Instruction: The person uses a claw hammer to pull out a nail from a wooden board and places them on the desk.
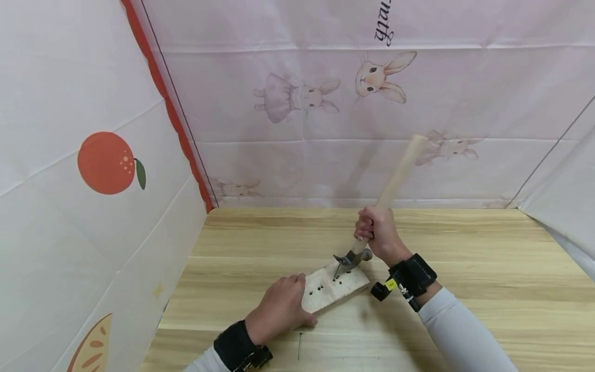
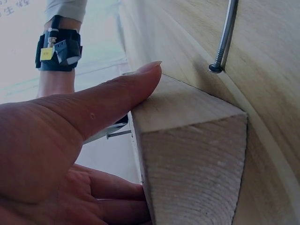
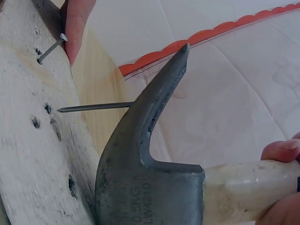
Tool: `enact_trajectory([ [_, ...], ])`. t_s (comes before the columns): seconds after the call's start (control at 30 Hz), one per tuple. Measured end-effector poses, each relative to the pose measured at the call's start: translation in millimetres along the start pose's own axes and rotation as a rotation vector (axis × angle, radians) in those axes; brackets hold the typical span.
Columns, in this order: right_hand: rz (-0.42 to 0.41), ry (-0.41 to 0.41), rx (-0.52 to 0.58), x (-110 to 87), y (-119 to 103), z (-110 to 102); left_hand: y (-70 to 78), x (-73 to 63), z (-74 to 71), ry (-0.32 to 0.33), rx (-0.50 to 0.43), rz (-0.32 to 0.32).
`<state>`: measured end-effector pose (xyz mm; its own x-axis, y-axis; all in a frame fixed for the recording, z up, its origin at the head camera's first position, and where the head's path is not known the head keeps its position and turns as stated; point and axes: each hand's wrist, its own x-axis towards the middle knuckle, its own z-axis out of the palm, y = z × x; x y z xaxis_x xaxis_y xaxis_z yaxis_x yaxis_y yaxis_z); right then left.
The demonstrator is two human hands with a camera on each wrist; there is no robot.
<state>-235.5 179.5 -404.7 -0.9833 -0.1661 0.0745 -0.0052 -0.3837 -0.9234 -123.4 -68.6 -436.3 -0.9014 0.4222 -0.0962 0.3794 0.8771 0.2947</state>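
Note:
My left hand [image 1: 281,305] grips the left end of a pale wooden block [image 1: 341,295], its thumb along the near side. Several dark holes mark the block's top. In my right hand [image 1: 382,232] is a claw hammer [image 1: 401,175], held by the wooden handle, which slants up and away. The hammer's claw [image 3: 154,101] sits just above the block. A nail [image 3: 91,108] sticks out from the claw, its point close to a hole; its other end is hidden behind the claw. Another nail [image 3: 50,49] stands tilted in the block near my left hand.
A loose nail [image 1: 299,347] lies on the wood-grain table [image 1: 232,279], in front of the block near my left wrist. A rabbit-printed curtain [image 1: 302,165] hangs along the table's back edge. On the left rises a white sheet [image 1: 56,243] with fruit prints.

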Motion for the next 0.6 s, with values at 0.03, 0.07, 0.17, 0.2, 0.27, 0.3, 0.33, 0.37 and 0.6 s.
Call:
enact_trajectory([
  [0.03, 0.001, -0.002, 0.001, 0.1, 0, -1, -0.3, 0.0, 0.0, -0.001, 0.000, 0.002],
  [0.07, -0.001, -0.005, 0.002, 0.2, 0, -2, -0.5, 0.1, -0.3, -0.002, -0.001, 0.002],
  [0.17, -0.024, -0.047, 0.001, -0.9, 1, -4, -1.7, 0.3, -1.0, -0.013, -0.006, -0.001],
  [0.2, -0.035, -0.062, 0.003, -1.8, 1, -4, -2.3, 0.4, -1.2, -0.019, -0.010, -0.003],
  [0.27, -0.056, -0.095, 0.002, -4.6, 0, -5, -3.4, 0.1, -2.1, -0.033, -0.032, -0.011],
  [0.3, -0.065, -0.106, 0.003, -6.4, 0, -5, -4.4, -0.2, -2.1, -0.037, -0.042, -0.014],
  [0.33, -0.074, -0.118, 0.007, -8.5, -1, -6, -5.1, -0.5, -2.4, -0.043, -0.053, -0.019],
  [0.37, -0.082, -0.117, 0.015, -10.6, -3, -5, -6.0, -0.7, -2.5, -0.047, -0.068, -0.025],
  [0.6, -0.182, -0.122, 0.056, -26.3, -23, 5, -5.2, 0.1, -7.4, 0.030, -0.174, -0.017],
])
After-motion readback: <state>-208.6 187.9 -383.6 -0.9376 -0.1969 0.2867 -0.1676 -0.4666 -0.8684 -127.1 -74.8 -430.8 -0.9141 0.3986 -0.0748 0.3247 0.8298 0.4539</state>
